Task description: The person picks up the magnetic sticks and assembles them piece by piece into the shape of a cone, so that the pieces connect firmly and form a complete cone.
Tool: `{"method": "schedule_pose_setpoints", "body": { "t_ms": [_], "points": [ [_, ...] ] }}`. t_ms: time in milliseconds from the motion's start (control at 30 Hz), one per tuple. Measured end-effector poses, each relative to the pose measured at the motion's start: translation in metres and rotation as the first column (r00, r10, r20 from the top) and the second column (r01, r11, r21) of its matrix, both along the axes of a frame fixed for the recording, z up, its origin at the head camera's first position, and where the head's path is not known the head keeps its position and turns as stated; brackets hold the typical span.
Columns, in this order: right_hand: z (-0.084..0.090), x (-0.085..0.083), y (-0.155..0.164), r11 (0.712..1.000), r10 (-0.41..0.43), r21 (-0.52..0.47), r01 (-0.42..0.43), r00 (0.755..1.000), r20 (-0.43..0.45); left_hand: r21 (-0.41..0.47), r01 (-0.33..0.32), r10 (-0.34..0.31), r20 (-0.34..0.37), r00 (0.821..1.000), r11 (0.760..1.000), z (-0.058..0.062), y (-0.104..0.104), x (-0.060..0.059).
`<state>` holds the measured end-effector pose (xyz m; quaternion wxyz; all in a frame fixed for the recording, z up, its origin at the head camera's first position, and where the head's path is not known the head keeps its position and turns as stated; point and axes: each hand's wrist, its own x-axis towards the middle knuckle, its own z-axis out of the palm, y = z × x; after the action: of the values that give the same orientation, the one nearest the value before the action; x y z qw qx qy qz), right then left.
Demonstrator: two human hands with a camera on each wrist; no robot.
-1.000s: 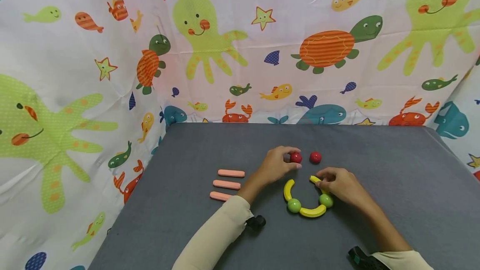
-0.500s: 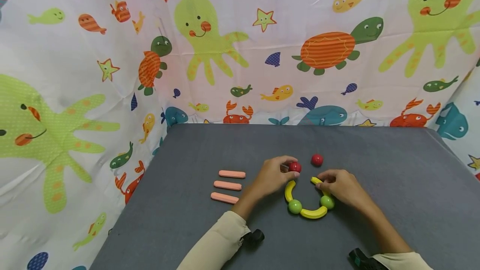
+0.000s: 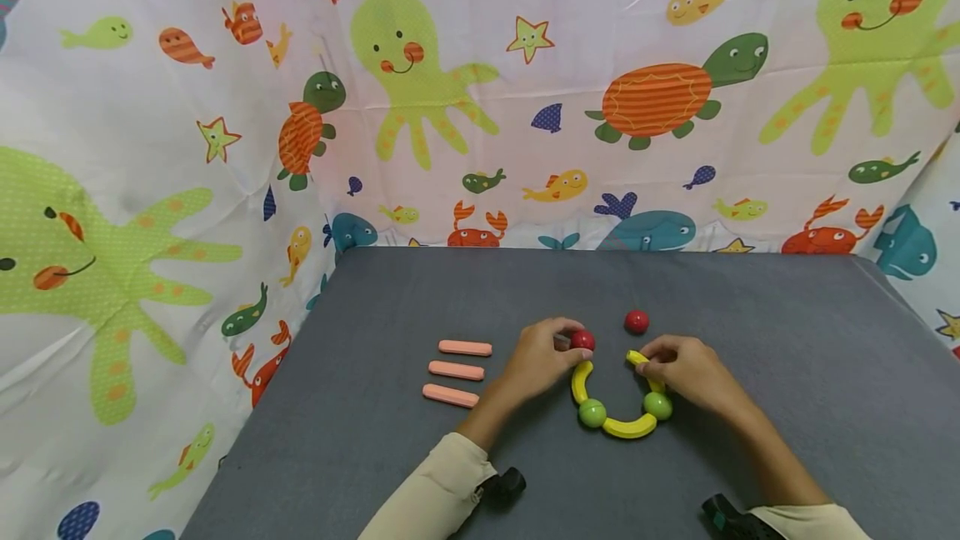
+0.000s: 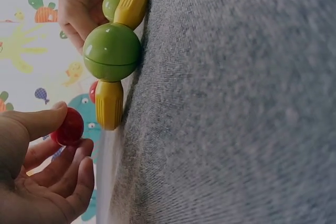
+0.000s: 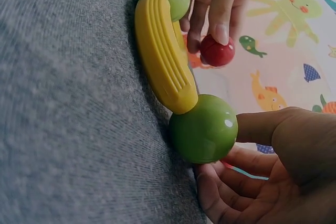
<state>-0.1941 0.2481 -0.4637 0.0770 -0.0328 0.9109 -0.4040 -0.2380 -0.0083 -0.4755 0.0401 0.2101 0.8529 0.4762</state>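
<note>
A U-shaped chain lies on the grey table (image 3: 750, 315): three yellow curved pieces joined by two green balls (image 3: 592, 413) (image 3: 657, 405). My left hand (image 3: 570, 345) pinches a red ball (image 3: 582, 341) just above the top end of the left yellow piece (image 3: 580, 380). In the left wrist view the red ball (image 4: 68, 127) sits between thumb and fingers, close to the yellow piece (image 4: 109, 103). My right hand (image 3: 647, 367) pinches the right yellow piece (image 3: 637, 357). In the right wrist view its fingers lie by a green ball (image 5: 203, 128).
A second red ball (image 3: 637, 322) lies loose behind the chain. Three pink sticks (image 3: 456, 370) lie in a row to the left of my left hand. A sea-animal print cloth (image 3: 480, 107) hangs behind and around the table.
My left hand has brought the red ball nearer, from beside the loose red ball down to the top end of the left yellow piece. The right hand has stayed put.
</note>
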Motion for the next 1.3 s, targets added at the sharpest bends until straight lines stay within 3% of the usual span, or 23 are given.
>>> {"method": "schedule_pose_setpoints", "body": {
  "t_ms": [533,1300],
  "points": [
    [-0.004,-0.003,-0.002,0.999,0.033,0.013,-0.032,0.993,-0.111,-0.038,0.069,-0.068,0.008,0.998,0.997,-0.004,0.019,0.003],
    [-0.008,-0.003,-0.006,0.997,0.064,-0.031,-0.067,0.993,-0.099,-0.045,0.070,-0.069,0.028,0.997,0.997,-0.008,0.027,0.002]
  ]
}}
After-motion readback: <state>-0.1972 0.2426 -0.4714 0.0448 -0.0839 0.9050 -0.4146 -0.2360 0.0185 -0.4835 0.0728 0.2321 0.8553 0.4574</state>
